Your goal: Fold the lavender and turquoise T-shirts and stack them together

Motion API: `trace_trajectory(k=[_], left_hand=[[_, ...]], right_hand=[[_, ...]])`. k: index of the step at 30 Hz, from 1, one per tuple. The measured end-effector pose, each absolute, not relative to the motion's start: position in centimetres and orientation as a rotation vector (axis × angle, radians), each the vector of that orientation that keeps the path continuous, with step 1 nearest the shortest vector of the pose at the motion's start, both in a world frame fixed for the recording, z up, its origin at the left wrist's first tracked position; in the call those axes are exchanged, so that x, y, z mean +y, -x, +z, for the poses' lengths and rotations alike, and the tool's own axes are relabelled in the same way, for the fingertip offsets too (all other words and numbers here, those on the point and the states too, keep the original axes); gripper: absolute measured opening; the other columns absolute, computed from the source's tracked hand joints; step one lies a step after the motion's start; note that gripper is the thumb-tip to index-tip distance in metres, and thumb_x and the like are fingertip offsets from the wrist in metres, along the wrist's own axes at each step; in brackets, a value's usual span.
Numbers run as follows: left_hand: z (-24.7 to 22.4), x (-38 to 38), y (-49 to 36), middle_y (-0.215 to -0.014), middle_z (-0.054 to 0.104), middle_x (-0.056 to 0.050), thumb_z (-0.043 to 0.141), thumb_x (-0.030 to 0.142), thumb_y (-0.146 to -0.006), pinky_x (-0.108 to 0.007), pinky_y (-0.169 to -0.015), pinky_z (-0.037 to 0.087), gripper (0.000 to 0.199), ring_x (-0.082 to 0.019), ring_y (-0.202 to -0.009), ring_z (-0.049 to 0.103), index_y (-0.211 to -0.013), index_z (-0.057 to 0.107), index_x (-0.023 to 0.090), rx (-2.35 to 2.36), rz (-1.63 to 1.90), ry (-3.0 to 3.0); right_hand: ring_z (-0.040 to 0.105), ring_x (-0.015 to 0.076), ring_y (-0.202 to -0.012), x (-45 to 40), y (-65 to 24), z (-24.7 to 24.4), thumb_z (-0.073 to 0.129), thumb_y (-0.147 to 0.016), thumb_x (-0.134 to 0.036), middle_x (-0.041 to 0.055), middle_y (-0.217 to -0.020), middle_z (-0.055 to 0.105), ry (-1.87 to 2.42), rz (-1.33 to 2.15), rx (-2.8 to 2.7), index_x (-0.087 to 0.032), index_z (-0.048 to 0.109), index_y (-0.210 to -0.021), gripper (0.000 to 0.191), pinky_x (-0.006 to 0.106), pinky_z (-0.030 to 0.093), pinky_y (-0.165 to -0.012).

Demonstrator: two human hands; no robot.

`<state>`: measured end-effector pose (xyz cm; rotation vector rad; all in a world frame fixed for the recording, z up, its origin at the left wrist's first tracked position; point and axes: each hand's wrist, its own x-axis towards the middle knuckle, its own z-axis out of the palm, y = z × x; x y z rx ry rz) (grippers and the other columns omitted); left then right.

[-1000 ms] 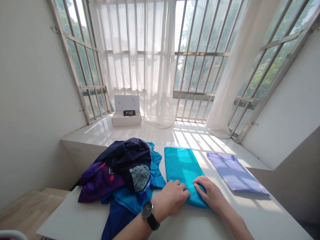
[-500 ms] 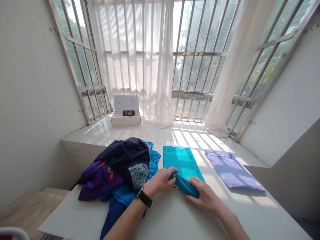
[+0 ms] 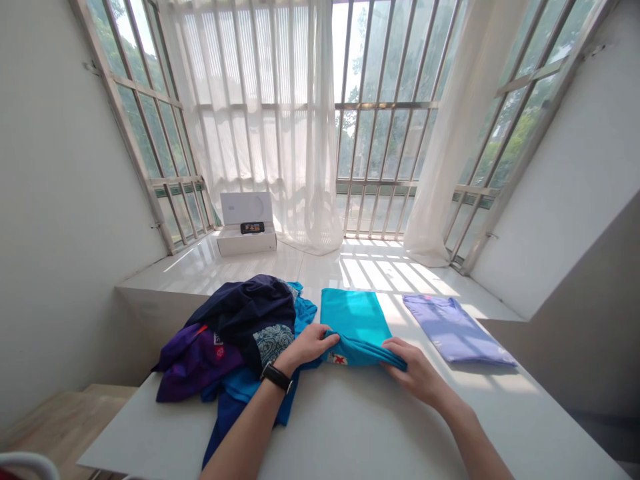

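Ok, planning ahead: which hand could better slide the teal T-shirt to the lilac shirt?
The right hand, probably: it is nearer the lilac shirt; the left hand is beside the clothes pile.

Partly obscured elements of the scene. Lower left corner: a curved white rim (image 3: 23, 457), cut off by the picture's edge, its object unidentifiable. Lower edge: left forearm (image 3: 240, 430) and right forearm (image 3: 480, 443), both cut off. Centre left: a navy garment (image 3: 240, 310) hides much of the purple garment (image 3: 195, 365) and bright blue garment (image 3: 245, 387) beneath. Turquoise shirt (image 3: 355, 320): small red-and-white mark (image 3: 337, 359), probably a label, too small to read. Rear: the screen of a black device (image 3: 253, 228) is too small to make out.
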<state>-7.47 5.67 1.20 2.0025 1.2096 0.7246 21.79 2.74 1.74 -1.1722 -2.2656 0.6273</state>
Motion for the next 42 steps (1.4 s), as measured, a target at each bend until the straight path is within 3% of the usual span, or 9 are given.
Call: trace_trajectory(k=[3,7,12,19,26,36,42], left_hand=[[1.6,5.5,8.0,-0.071,0.059,0.000,0.058,0.054,-0.090,-0.025,-0.061,0.039,0.042,-0.015,-0.067,0.051,-0.079,0.069,0.016,1.110,0.652,-1.969],[1.7,5.2,8.3,-0.087,0.071,-0.002,0.077,0.052,-0.075,-0.026,-0.071,0.046,0.042,-0.019,-0.078,0.060,-0.096,0.075,0.016,0.886,0.580,-1.918],[1.0,5.6,8.1,-0.083,0.072,-0.002,0.065,0.044,-0.086,-0.026,-0.073,0.047,0.031,-0.019,-0.080,0.062,-0.084,0.075,0.015,0.955,0.699,-1.993],[0.5,6.1,7.8,-0.093,0.074,-0.003,0.060,0.038,-0.087,-0.029,-0.079,0.050,0.027,-0.023,-0.088,0.065,-0.089,0.075,0.015,1.154,0.785,-1.919],[1.7,5.4,7.4,-0.084,0.067,-0.002,0.066,0.034,-0.083,-0.026,-0.072,0.048,0.019,-0.018,-0.080,0.059,-0.083,0.068,0.015,1.112,0.916,-1.916],[0.9,5.7,7.7,-0.088,0.071,-0.005,0.058,0.043,-0.089,-0.027,-0.073,0.049,0.031,-0.021,-0.083,0.063,-0.087,0.071,0.015,1.120,0.765,-1.826],[0.4,5.9,7.4,-0.065,0.057,0.000,0.057,0.049,-0.089,-0.027,-0.058,0.036,0.039,-0.018,-0.066,0.054,-0.070,0.062,0.016,1.439,0.742,-1.888]], right_hand=[[0.062,0.0217,-0.075,2.9,-22.1,1.7,0.056,-0.090,-0.039,0.0025,-0.082,0.070,1.247,0.715,-2.205,-0.022,0.066,-0.088,0.019,0.032,0.047,-0.070],[0.060,0.0201,-0.072,3.4,-22.4,1.4,0.061,-0.086,-0.043,-0.0005,-0.077,0.069,1.295,0.775,-2.105,-0.022,0.068,-0.089,0.022,0.030,0.045,-0.068],[0.055,0.0180,-0.069,3.7,-22.6,1.1,0.064,-0.082,-0.049,-0.0021,-0.070,0.062,1.330,0.889,-2.034,-0.020,0.067,-0.080,0.029,0.028,0.043,-0.064],[0.052,0.0178,-0.061,3.5,-22.3,1.5,0.059,-0.081,-0.059,-0.0017,-0.063,0.057,1.334,0.952,-2.052,-0.020,0.062,-0.070,0.041,0.029,0.042,-0.057],[0.057,0.0214,-0.072,3.7,-22.0,1.4,0.059,-0.084,-0.058,0.0022,-0.075,0.066,1.215,0.754,-1.957,-0.021,0.069,-0.078,0.039,0.033,0.049,-0.070],[0.058,0.0224,-0.070,4.4,-22.3,-0.1,0.053,-0.087,-0.063,0.0013,-0.072,0.067,1.342,0.926,-1.947,-0.020,0.073,-0.085,0.047,0.034,0.050,-0.066],[0.063,0.0248,-0.073,4.4,-22.3,0.2,0.051,-0.084,-0.069,0.0045,-0.074,0.072,1.527,0.866,-1.939,-0.019,0.069,-0.073,0.054,0.033,0.049,-0.067]])
